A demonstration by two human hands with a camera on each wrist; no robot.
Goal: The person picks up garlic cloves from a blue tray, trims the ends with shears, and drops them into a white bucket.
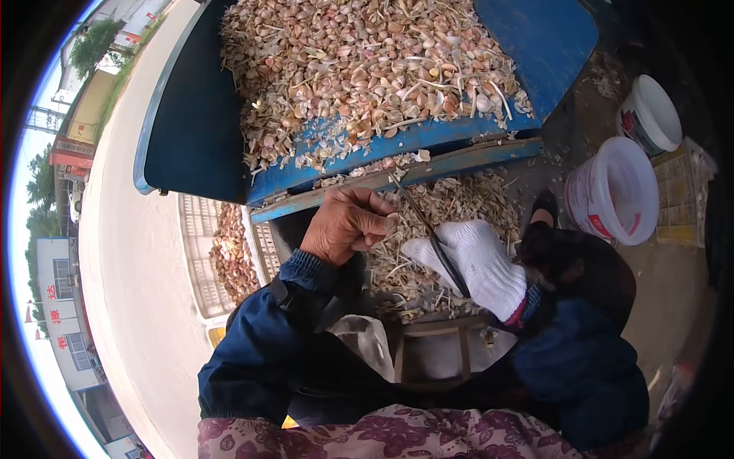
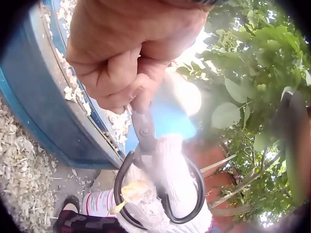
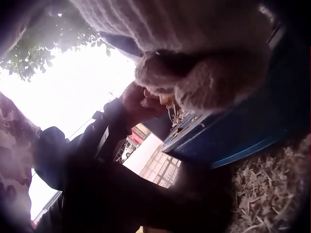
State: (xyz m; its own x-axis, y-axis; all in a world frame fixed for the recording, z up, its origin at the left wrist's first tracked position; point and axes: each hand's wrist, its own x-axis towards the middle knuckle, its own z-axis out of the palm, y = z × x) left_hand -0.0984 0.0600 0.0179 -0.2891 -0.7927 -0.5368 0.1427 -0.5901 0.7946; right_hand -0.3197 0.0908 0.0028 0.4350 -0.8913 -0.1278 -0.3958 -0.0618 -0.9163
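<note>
Garlic cloves [image 1: 359, 69] lie heaped at twelve o'clock in the blue hopper [image 1: 195, 115]; we judge each light, firm and papery-slick, best gripped by its plump sides. Toward four o'clock, we find the gloved right hand [image 1: 480, 264] curled round stiff scissors [image 2: 144, 132], tips pointing to eleven. Near centre, the bare left hand [image 1: 345, 223] reaches toward three, thumb against fingertips, pinching, we judge, one mostly hidden clove.

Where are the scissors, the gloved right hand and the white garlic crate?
Scissors [image 2: 144, 131]: left wrist view, on the pivot.
Gloved right hand [image 1: 482, 264]: head view, on the back of the hand.
White crate [image 1: 197, 258]: head view, on its slatted side.
</note>
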